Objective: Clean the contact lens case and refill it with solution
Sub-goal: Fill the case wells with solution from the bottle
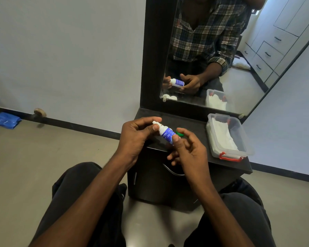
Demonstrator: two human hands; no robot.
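Solution bottle [166, 134]: small, white with a blue label, held in the air over the dark cabinet top [194, 125], tilted so its cap end points up and to the left. We note the left hand [136, 138] at that cap end, thumb and forefinger curled and pinching the white cap [155, 122]. The right hand [187, 150] holds the lower body of the bottle, its thumb pressed on the label and the fingers curled beneath; both grips are closed on the bottle.

Just behind the bottle, on the cabinet top, we see a green piece [180, 131], mostly hidden by the bottle and the right fingers; we cannot tell whether it is a lid or part of the lens case.

To the right on the same top stands a clear plastic box [212, 141] with red clips, white tissue or cloth inside. It sits near the right edge, apart from the hands.

Behind the top rises a dark-framed mirror [212, 50]. In its reflection we see the hands with the bottle, a checked shirt, the box, and a pale lens-case-like object low at the left.

Floor, far left by the wall: a blue packet [6, 120] and a small round fitting [40, 112]. Dark trouser legs fill the lower frame.
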